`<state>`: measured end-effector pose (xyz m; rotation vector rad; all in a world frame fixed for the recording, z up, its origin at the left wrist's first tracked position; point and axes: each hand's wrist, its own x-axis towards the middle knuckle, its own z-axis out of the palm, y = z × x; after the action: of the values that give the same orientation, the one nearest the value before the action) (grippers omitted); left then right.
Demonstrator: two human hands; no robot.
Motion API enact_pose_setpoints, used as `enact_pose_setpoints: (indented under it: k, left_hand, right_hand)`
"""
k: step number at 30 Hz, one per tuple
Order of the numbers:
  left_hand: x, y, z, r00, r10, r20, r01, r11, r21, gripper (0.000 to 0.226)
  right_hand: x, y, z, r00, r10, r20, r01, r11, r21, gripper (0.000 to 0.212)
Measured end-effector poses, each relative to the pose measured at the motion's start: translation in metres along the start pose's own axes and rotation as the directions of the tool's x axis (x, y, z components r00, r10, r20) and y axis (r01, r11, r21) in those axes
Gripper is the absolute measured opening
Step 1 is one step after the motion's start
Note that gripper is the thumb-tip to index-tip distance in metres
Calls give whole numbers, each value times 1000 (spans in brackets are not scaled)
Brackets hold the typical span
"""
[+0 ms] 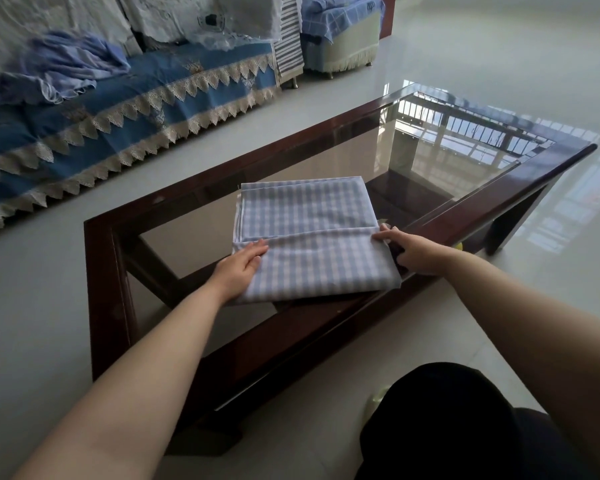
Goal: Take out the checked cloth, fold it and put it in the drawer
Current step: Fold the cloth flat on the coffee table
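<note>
The checked cloth point(309, 233), pale blue and white, lies folded into a rectangle on the glass top of the coffee table point(104, 271). Its near half is doubled over the far half, with a fold edge running across the middle. My left hand point(241, 268) grips the left end of that folded flap, thumb on top. My right hand point(413, 252) pinches the flap's right corner. No drawer is in view.
The table has a dark wooden frame and a reflecting glass top. A sofa point(125, 109) with a blue lace-trimmed cover and crumpled blue fabric point(70, 64) stands at the back left. A fringed stool point(340, 39) stands beyond it. My dark-clothed knee point(447, 427) is at the bottom right.
</note>
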<state>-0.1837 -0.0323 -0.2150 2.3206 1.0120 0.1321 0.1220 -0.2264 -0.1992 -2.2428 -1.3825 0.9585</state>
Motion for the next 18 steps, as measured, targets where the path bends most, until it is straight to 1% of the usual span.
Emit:
enact_pose_setpoints:
  k: [2,5,8,9,10,11,12,13,14,15,16,17,18]
  left_hand:
    - [1,1,-1,1000,-3,27,4,999,-34,39]
    - [4,2,-5,998,-24,52,29,993,-111,37]
    - [5,5,-8,997,-42,64,53,982,-181,36]
    - [5,6,-9,997,-49,66,61,979,-196,36]
    - [5,7,-10,996,-60,72,74,976,-206,36]
    - [5,9,-12,994,-69,80,85,974,-210,36]
    - [5,10,-14,993,-77,90,95,973,-210,36]
    - [6,12,-15,992,-82,96,100,973,-206,36]
    - [7,14,-17,991,-84,100,102,975,-200,36]
    - [6,16,-19,991,-89,105,108,976,-191,36]
    - [6,19,-20,989,-99,112,118,976,-182,36]
    - [6,21,-21,987,-107,119,127,977,-174,36]
    - [5,22,-22,985,-118,127,138,976,-169,37]
  right_hand:
    - [1,2,-3,998,-30,58,32,999,-33,73]
    - [1,6,-1,996,-51,76,56,997,-58,83]
    - [1,6,0,989,-89,120,108,981,-160,94]
    - [1,7,1,990,-102,99,119,976,-183,96]
    - [0,10,2,991,-124,40,130,971,-198,96]
    - [-3,14,5,984,-167,-53,152,963,-224,92]
    - [-6,17,8,957,-242,-162,191,941,-281,86]
    - [-9,21,13,904,-350,-247,247,897,-366,81]
    - [-10,22,18,843,-457,-284,308,842,-443,76]
    - [-10,22,22,794,-536,-288,362,796,-486,72]
    - [-8,22,24,763,-578,-289,404,775,-486,67]
    - [-6,20,26,753,-585,-302,430,784,-448,62]
    - [-5,18,28,760,-564,-324,435,811,-391,57]
